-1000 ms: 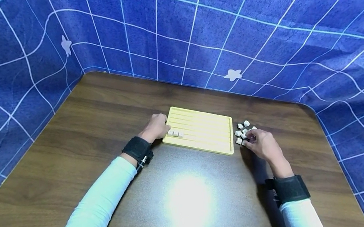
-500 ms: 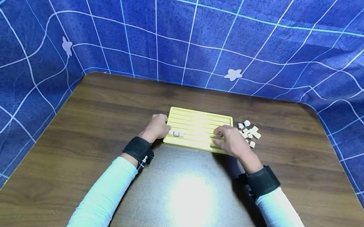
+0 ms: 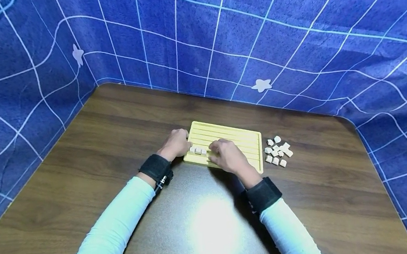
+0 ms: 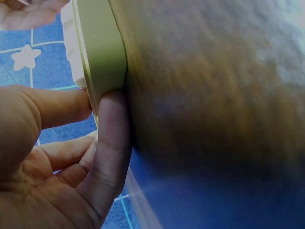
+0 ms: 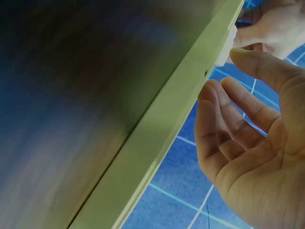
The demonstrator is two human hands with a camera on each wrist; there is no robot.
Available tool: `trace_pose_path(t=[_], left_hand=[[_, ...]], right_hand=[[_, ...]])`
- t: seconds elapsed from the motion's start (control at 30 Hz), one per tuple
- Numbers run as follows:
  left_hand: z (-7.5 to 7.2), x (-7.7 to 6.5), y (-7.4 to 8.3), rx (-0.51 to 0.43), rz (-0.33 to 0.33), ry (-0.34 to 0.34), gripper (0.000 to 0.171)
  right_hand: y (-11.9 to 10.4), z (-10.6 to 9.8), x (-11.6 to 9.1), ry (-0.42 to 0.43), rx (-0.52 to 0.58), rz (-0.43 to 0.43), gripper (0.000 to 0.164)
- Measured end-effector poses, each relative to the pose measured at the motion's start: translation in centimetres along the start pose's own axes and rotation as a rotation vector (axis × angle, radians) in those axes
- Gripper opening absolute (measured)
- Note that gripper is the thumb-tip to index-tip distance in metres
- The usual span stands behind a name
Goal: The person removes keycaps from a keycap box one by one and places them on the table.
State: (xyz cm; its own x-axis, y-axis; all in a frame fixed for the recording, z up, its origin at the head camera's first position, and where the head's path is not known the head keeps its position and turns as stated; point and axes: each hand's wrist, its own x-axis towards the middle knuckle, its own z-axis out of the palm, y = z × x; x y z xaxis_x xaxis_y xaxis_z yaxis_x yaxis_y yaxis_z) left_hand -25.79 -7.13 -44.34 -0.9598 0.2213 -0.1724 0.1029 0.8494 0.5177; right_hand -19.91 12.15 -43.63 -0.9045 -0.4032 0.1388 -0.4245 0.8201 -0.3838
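Observation:
A shallow yellow tray [image 3: 227,134] with long parallel grooves lies on the table. My left hand [image 3: 177,143] grips its left end, thumb on the rim and a finger [image 4: 112,143] against the side wall. In the groove row near that end sits a short row of small white blocks [image 3: 198,150]. My right hand [image 3: 227,155] is over the tray just right of this row, fingers bent and thumb [image 5: 257,64] apart from the fingertips. White block surface [image 5: 226,50] shows by the thumb tip; I cannot tell whether a block is held.
Several loose white blocks [image 3: 276,151] lie in a cluster off the tray's right end. The brown wooden table [image 3: 130,110] is backed by a blue curtain [image 3: 192,32] with white lines and stars. A bright light reflection marks the tabletop in front.
My right hand has moved left from the loose blocks, across the tray, to beside the row. My left hand has stayed on the tray's left end.

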Motion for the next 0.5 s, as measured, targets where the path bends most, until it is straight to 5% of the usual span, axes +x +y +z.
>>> trace_pose_path(t=[0.5], left_hand=[[0.1,0.0,0.0,0.010,0.019,0.017,0.014]], right_hand=[[-1.7,0.9,1.7,-0.043,-0.069,0.062,0.016]])
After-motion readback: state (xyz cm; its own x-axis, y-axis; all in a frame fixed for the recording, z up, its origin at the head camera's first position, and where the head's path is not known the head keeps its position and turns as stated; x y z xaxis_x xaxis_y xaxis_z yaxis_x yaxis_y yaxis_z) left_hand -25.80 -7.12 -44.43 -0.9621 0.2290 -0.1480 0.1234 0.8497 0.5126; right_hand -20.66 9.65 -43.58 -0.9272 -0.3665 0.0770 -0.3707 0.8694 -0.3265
